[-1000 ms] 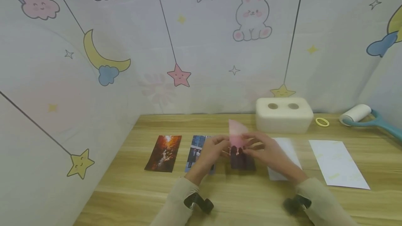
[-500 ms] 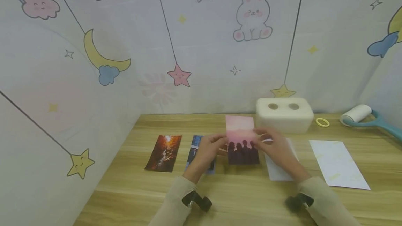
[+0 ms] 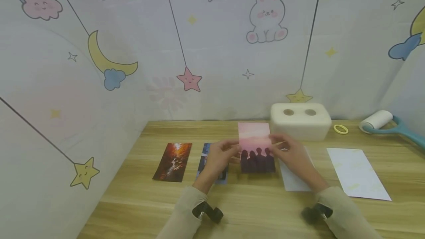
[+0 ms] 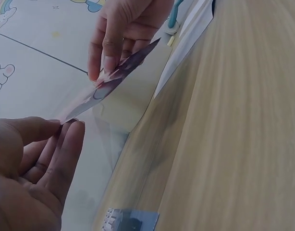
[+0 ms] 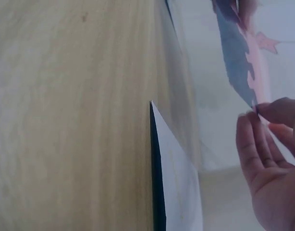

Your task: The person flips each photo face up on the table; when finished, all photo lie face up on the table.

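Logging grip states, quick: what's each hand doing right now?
Left hand: pinching one side edge of the pink sunset photo.
Right hand: pinching the opposite side edge of that photo.

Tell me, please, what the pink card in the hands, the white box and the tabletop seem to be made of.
Pink card: likely smooth photo paper; printed image, thin edge, gloss unclear.
White box: perhaps matte plastic; rounded edges, dull surface, though ceramic is possible.
Tabletop: wood or wood-look laminate, low sheen; the grain streaks fit both.
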`<action>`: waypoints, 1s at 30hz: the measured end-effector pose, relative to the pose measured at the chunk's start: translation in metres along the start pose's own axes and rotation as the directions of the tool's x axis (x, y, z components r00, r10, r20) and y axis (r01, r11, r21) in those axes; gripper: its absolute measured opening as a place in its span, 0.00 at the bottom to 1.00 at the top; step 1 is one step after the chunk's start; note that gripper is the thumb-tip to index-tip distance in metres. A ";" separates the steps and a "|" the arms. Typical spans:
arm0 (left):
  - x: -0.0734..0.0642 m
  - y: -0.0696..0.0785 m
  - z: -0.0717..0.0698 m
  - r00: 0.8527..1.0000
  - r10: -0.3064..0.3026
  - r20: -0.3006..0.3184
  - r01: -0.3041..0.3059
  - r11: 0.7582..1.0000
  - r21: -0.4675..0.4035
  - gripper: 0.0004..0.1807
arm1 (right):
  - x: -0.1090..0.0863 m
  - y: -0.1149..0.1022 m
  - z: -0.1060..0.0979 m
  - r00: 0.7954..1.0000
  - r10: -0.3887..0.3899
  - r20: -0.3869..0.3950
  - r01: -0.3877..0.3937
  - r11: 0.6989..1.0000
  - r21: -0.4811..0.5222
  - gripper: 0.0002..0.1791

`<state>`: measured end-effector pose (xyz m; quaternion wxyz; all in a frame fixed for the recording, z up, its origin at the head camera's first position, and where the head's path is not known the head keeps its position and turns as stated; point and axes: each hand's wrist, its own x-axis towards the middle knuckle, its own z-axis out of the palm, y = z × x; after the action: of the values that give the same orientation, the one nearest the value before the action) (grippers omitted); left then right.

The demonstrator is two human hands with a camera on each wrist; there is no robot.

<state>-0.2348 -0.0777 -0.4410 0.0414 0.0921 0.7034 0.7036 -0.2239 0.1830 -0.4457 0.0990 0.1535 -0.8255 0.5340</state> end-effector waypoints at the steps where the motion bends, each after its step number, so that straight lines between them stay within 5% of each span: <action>1: 0.000 0.000 0.000 1.000 0.005 -0.007 -0.005 1.000 -0.008 0.17 | 0.000 -0.001 0.000 1.000 0.000 0.000 0.000 1.000 0.002 0.24; 10: 0.001 -0.005 -0.003 0.997 0.049 -0.055 -0.046 0.997 0.067 0.18 | 0.001 -0.003 0.002 1.000 -0.015 0.013 0.015 0.999 -0.035 0.22; 21: 0.001 -0.008 -0.003 0.995 0.088 -0.039 -0.082 0.987 0.141 0.16 | 0.000 -0.001 0.003 0.999 -0.037 0.017 0.038 0.999 -0.034 0.22; 30: 0.001 -0.012 -0.004 0.999 0.032 -0.042 -0.021 0.965 0.261 0.08 | 0.000 0.002 0.003 0.998 -0.007 0.062 0.011 0.997 -0.074 0.21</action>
<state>-0.2371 -0.0812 -0.4525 0.0035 0.0901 0.7893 0.6074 -0.2244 0.1809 -0.4488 0.0817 0.1696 -0.8469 0.4973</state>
